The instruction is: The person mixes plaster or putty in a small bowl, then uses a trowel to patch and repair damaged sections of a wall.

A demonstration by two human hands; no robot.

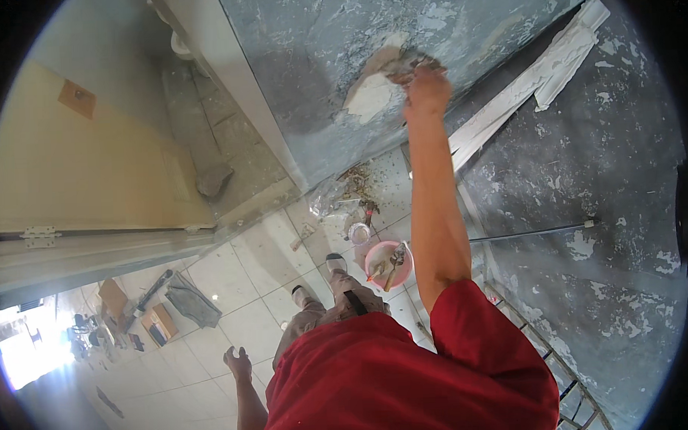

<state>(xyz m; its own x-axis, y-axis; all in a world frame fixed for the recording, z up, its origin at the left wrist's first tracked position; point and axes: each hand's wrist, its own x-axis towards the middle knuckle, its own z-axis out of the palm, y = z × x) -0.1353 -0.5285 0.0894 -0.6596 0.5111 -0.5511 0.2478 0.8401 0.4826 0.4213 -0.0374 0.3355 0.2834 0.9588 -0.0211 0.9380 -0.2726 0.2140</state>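
My right hand point(429, 89) is raised to the grey, flaking wall point(315, 34), its fingers closed. Something brownish and blurred lies by the fingers against the wall, too smeared to name. Beside it on the wall is a rough patch point(372, 96), part white and part brown, with a darker damp-looking area to its left. My left hand point(238, 363) hangs low by my left side above the tiled floor, fingers loosely bent and apart, with nothing in it. At my feet stands a pink bucket point(369, 261) with trowel-like tools and some greyish stuff inside.
Near the bucket are a hammer point(370, 212), a small clear container point(358, 233), a plastic bag point(325, 200) and crumbled debris point(356, 183). A ladder point(550, 356) leans at the right. Boxes point(159, 324) and a grey sack point(192, 300) lie at left; a yellowish door point(92, 155) stands beyond.
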